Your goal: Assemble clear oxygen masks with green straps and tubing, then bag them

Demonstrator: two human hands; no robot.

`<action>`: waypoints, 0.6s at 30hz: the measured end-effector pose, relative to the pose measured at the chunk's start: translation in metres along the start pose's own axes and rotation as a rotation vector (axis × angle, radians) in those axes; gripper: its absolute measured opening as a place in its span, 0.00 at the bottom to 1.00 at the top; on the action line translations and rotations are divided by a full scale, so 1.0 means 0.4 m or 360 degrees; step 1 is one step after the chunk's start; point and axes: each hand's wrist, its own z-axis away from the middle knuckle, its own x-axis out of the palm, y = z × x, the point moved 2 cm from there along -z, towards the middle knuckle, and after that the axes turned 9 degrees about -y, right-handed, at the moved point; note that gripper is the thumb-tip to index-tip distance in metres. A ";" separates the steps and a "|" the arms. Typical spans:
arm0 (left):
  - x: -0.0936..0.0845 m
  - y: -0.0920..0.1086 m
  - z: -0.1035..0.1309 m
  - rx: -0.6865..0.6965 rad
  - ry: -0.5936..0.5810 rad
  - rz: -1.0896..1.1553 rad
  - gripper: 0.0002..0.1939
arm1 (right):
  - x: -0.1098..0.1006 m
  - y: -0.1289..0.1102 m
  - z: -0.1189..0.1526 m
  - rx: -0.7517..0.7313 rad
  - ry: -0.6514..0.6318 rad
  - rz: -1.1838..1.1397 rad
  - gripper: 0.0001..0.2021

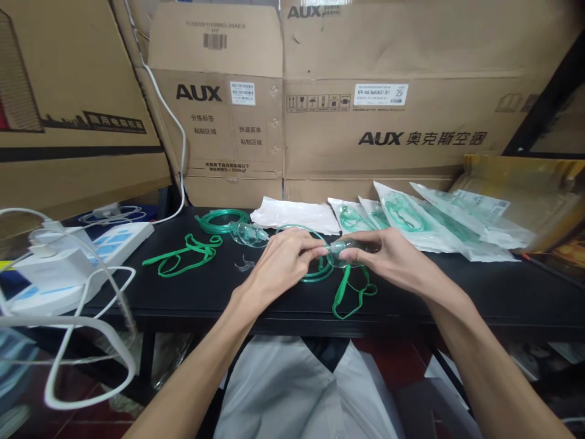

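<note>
My right hand [381, 253] grips a clear green oxygen mask [337, 253] near the front of the black table [219, 299]. My left hand [292, 250] pinches at the narrow left end of that mask, where green tubing [317, 276] meets it; the fingers partly hide the joint. A green elastic strap [340, 299] hangs below the mask onto the table. To the left of my left hand lie a second clear mask [249, 234], a coil of green tubing [217, 221], a loose green strap [183, 259] and a small clear piece [244, 264].
A white paper wrapper [296, 215] lies behind my hands. Several packaged green sets [404, 213] lean at the back right, beside a yellowish bag [525, 189]. A white power strip [119, 241] with cables stands left. Cardboard boxes [329, 140] wall off the back.
</note>
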 end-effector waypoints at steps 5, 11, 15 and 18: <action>0.001 -0.002 -0.002 0.0015 0.0063 -0.0092 0.10 | 0.014 -0.002 -0.001 -0.0050 -0.0080 -0.0235 0.22; 0.007 0.003 0.001 -0.0034 0.0036 -0.0012 0.12 | 0.010 0.019 -0.013 -0.0024 -0.0158 -0.0275 0.21; 0.011 0.002 0.004 -0.0135 -0.0085 0.0258 0.14 | -0.013 0.022 -0.009 -0.0036 -0.0032 0.0035 0.20; 0.015 -0.004 0.004 -0.0176 -0.0225 0.0469 0.17 | -0.022 0.019 0.000 -0.0023 0.0026 0.0162 0.19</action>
